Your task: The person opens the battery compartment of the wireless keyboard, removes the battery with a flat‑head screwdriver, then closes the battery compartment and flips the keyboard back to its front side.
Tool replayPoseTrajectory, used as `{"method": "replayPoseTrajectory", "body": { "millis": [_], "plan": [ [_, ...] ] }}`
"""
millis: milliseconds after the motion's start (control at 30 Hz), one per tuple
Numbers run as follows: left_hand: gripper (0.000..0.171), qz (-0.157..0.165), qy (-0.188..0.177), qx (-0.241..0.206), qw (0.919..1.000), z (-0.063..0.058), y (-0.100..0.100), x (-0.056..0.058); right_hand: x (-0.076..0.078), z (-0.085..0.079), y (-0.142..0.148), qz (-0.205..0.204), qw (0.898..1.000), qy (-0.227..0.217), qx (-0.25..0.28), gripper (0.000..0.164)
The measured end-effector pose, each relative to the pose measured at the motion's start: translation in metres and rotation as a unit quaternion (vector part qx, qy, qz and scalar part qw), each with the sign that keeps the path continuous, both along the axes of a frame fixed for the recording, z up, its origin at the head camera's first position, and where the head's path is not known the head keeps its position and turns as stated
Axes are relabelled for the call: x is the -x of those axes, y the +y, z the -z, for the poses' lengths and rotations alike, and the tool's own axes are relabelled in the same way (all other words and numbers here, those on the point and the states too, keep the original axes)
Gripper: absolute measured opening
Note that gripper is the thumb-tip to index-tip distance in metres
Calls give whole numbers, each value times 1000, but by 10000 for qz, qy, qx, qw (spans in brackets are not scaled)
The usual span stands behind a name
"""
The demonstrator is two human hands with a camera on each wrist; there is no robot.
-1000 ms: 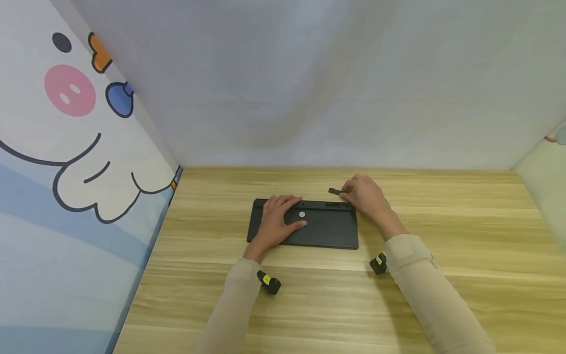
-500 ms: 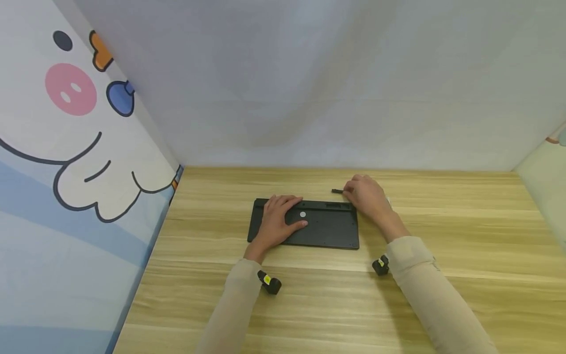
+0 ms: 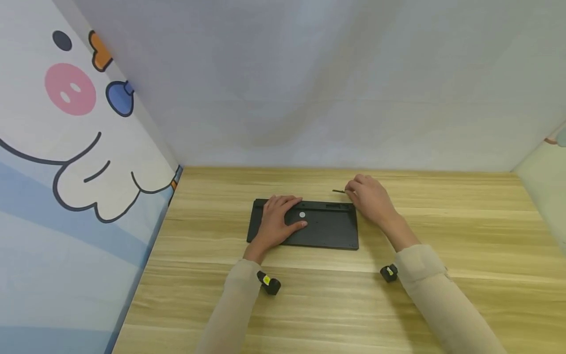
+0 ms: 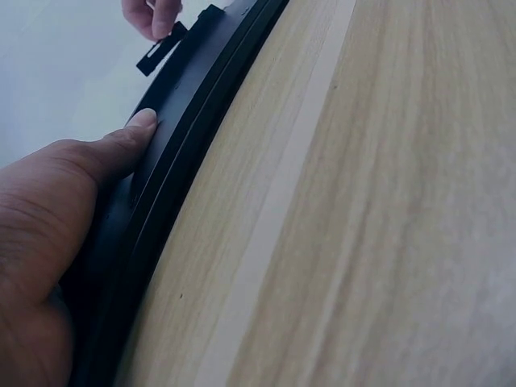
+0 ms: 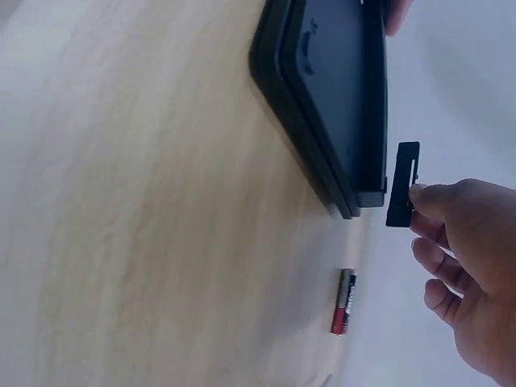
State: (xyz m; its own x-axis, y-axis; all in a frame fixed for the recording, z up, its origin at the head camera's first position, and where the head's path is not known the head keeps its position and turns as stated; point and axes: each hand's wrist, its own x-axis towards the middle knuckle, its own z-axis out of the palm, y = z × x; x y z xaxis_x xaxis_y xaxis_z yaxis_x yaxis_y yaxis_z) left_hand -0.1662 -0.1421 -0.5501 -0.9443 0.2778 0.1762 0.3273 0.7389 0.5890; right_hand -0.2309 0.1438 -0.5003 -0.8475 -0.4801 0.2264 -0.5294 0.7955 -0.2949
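A black keyboard (image 3: pixel 329 233) lies with its underside up and a round white sticker (image 3: pixel 302 215) on it. My left hand (image 3: pixel 275 221) rests spread across its left part, thumb (image 4: pixel 133 137) flat on the underside and fingertips at the far edge. Beyond the far right corner my right hand (image 3: pixel 370 199) pinches a small black battery cover (image 5: pixel 401 189) between thumb and index finger. A narrow slot shows in the cover, which is held edge-on to the head view. The uncovered battery compartment (image 3: pixel 337 206) is at the keyboard's far right; its inside is dark.
A red and black battery (image 5: pixel 343 302) lies on the wooden table (image 3: pixel 318 295) past the keyboard's corner in the right wrist view. A pale wall (image 3: pixel 309 98) rises behind the table, and a cartoon-printed panel (image 3: pixel 110 191) stands at the left.
My right hand has shifted slightly right and turned the battery cover from showing its face to edge-on. The right forearm has swung right; the left hand and keyboard stay put.
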Motion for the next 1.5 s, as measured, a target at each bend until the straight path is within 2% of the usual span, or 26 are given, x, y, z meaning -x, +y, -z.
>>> {"method": "replayPoseTrajectory", "body": {
  "millis": [367, 567, 733, 967, 1300, 1500],
  "plan": [
    [69, 25, -38, 2, 10000, 1, 0, 1, -13, -15, -2, -116, 9993, 158, -307, 17],
    [69, 6, -62, 20, 10000, 1, 0, 1, -17, -19, -6, -196, 9992, 96, -336, 17],
    [69, 23, -118, 46, 9999, -1, 0, 0, -22, -19, -7, -275, 9986, -11, -452, 16],
    [69, 30, 41, 35, 10000, 0, -1, 0, -24, -17, -9, -326, 9975, -83, -621, 16],
    [69, 53, 27, 60, 10000, 2, -1, 1, -27, -13, -12, -350, 9985, -15, -416, 12],
    [69, 58, 43, 23, 10000, 2, -1, 1, -28, -14, -14, -309, 9986, -129, -404, 13]
  ]
}}
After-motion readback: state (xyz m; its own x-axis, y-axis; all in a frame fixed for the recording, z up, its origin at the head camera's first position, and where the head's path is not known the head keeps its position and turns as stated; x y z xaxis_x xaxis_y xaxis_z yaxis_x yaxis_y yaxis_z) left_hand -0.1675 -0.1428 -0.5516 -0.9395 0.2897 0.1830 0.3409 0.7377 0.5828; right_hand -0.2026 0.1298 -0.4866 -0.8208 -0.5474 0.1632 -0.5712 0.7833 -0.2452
